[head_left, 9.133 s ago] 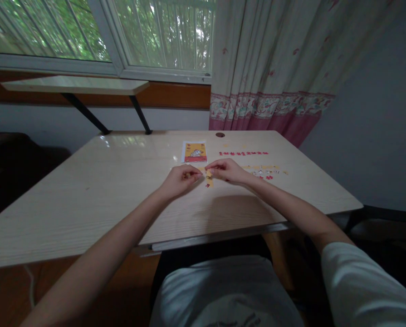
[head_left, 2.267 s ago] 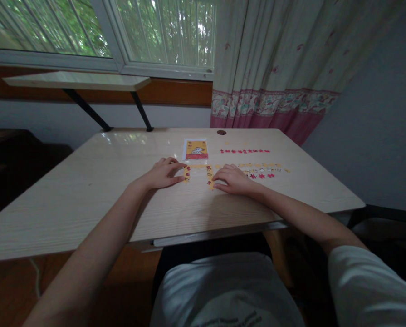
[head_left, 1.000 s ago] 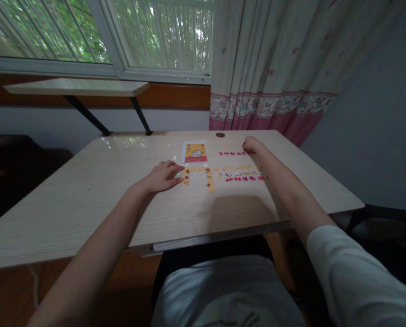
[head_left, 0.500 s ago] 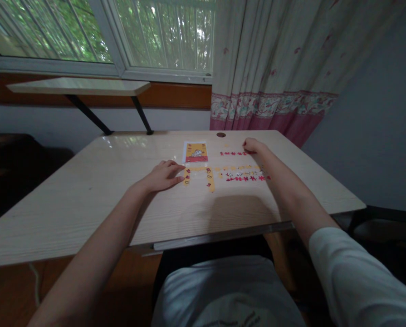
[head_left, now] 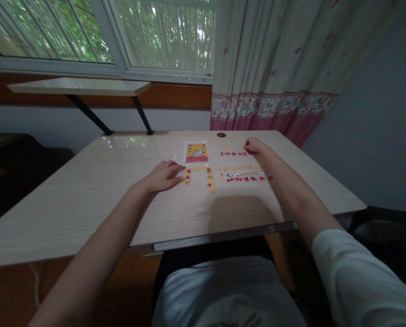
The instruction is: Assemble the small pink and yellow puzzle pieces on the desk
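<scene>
My left hand (head_left: 165,175) lies on the desk with its fingers stretched out. Its fingertips touch the left strip of a partly assembled yellow jigsaw puzzle (head_left: 210,180), which forms a border around bare desk. Farther right, my right hand (head_left: 253,145) is closed in a pinch at the end of a row of red puzzle pieces (head_left: 234,154); whatever is between the fingers is hidden. Nearer me lie rows of yellow, white and red puzzle pieces (head_left: 248,178), partly beside my right forearm. Behind the puzzle border is a picture card (head_left: 196,152) showing a white animal on yellow and red.
The pale wooden desk (head_left: 97,195) has a round cable hole (head_left: 221,135) at its back edge. A raised shelf (head_left: 83,86) on black supports stands at the back left. Behind the desk hang a patterned curtain (head_left: 257,68) and a window (head_left: 165,36).
My right hand and forearm have shifted very slightly to the right, showing a little more of the red pieces. My left hand has stayed in place.
</scene>
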Demonstrator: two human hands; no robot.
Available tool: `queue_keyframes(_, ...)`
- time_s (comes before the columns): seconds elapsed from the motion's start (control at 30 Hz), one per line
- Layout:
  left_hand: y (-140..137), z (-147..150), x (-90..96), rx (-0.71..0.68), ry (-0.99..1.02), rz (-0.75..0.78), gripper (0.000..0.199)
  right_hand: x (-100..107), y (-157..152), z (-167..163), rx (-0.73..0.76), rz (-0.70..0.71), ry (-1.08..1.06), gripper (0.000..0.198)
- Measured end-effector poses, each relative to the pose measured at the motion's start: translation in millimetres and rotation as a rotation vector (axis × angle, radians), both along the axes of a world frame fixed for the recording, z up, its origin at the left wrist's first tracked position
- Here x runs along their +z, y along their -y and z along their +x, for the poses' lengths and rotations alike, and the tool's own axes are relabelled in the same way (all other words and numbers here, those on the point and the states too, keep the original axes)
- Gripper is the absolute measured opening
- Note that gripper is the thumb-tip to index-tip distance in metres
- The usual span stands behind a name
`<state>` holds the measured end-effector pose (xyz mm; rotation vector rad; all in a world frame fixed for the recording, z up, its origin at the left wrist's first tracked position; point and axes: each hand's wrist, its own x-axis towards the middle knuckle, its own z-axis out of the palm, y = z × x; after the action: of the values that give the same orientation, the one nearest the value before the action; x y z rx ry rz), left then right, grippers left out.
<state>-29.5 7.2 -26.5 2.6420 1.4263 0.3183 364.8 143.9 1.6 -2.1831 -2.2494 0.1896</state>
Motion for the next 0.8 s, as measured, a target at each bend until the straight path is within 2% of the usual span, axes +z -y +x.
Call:
queue_keyframes(0.17, -0.9, 0.3, 0.5, -0.01, 0.069, 0.031, 0.058, -0.8, 3.8, -4.9, 0.084, 0.106, -0.112, 0.033)
queue_keyframes(0.3, 2.5, 3.6, 7.1, 0.026, 0.243, 0.047, 0.05, 0.8, 23.4, -34.4, 0.222, 0.185, -0.488, 0.025)
queue_keyframes(0.43, 10.8, 15.0, 13.6, 0.147, 0.456, -0.043, 0.037, 0.0, 64.7, -82.8, 0.312, 0.031, -0.964, 0.02)
queue_keyframes(0.53, 17.0, 27.2, 13.9, 0.187, 0.567, -0.136, 0.036, -3.9, 97.9, -117.2, 0.329, -0.119, -1.202, 0.019)
queue_keyframes(0.67, 20.9, 39.0, 12.8, 0.148, 0.73, -0.198, 0.035, -12.1, 124.6, -145.7, 0.325, -0.24, -1.355, 0.021)
queue_keyframes(0.8, 21.3, 42.9, 14.2, 0.111, 0.787, -0.253, 0.032, -18.8, 132.0, -154.8, 0.356, -0.214, -1.346, 0.024)
